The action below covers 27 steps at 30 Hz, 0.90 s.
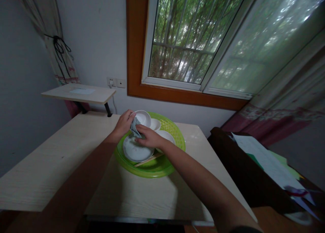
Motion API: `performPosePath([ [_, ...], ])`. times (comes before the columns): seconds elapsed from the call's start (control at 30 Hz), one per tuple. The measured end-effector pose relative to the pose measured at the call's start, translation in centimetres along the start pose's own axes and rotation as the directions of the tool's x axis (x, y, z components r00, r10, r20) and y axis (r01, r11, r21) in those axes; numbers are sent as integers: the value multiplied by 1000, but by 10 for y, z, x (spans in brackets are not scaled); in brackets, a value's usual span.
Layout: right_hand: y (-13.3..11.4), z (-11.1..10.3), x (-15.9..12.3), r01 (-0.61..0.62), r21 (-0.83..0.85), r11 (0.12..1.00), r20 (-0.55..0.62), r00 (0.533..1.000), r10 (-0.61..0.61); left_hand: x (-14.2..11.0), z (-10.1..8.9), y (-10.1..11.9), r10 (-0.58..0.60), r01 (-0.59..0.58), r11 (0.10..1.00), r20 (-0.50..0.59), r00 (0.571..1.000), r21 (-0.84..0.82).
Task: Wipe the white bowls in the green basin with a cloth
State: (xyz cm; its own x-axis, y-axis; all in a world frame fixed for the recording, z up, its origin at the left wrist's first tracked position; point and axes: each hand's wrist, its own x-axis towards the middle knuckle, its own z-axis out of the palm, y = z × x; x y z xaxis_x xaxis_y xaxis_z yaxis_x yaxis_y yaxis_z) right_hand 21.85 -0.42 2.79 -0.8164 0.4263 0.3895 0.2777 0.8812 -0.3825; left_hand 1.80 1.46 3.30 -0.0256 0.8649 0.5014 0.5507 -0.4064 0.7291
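My left hand (124,122) is closed on the rim of a white bowl (144,118), which is tilted over the back of a round green basin (152,173). A grey-blue cloth (135,127) is bunched in my right hand (149,136), against the bowl's near side. Below the hands, a white plate (135,151) lies in the basin. Behind my right hand are a smaller white bowl (155,124) and another white bowl (167,136), partly covered by my wrist. Light wooden chopsticks (147,160) rest beside the plate.
The basin stands on a pale wooden table (76,151). A raised shelf (81,92) on black legs is at the back left, near a wall socket (116,82). A barred window (188,36) is behind. To the right, papers (259,158) lie on a dark surface.
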Motion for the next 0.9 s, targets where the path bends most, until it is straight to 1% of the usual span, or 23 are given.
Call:
performPosePath([
  [0.07, -1, -1, 0, 6, -12, 1000, 2, 1000, -6, 0, 0, 0, -6, 6, 1000, -3, 1000, 5],
  [0.13, -1, -1, 1, -13, -57, 998, 18, 1000, 14, 0, 0, 0, -6, 6, 1000, -2, 1000, 10],
  [0.3, 0, -3, 1, -46, -251, 967, 70, 995, 65, 0, 0, -1, -2, 2, 1000, 4, 1000, 19],
  [0.37, -3, -4, 0, -71, -355, 932, 92, 990, 110, 0, 1, 0, -8, 8, 999, 5, 1000, 33],
  [0.47, -10, -5, 1, -115, -515, 849, 99, 976, 192, 1, 1, 0, -15, 15, 999, -2, 1000, 41],
  [0.6, -20, -5, 3, -138, -656, 742, 65, 969, 237, 1, 0, 2, -43, 43, 998, -5, 999, 37],
  [0.67, -22, -4, 4, -144, -693, 706, 43, 970, 240, 1, 0, 3, -54, 54, 998, -3, 999, 29],
  [0.73, -23, -2, 4, -142, -707, 692, 39, 970, 239, 0, 0, 3, -53, 53, 998, 4, 999, 19],
  [0.83, -21, -1, 3, -124, -697, 706, 69, 969, 238, -1, 0, 2, -22, 21, 1000, 30, 999, 11],
  [0.9, -19, -2, 2, -98, -670, 736, 102, 969, 223, -1, 0, 1, -1, 1, 1000, 41, 999, 15],
])
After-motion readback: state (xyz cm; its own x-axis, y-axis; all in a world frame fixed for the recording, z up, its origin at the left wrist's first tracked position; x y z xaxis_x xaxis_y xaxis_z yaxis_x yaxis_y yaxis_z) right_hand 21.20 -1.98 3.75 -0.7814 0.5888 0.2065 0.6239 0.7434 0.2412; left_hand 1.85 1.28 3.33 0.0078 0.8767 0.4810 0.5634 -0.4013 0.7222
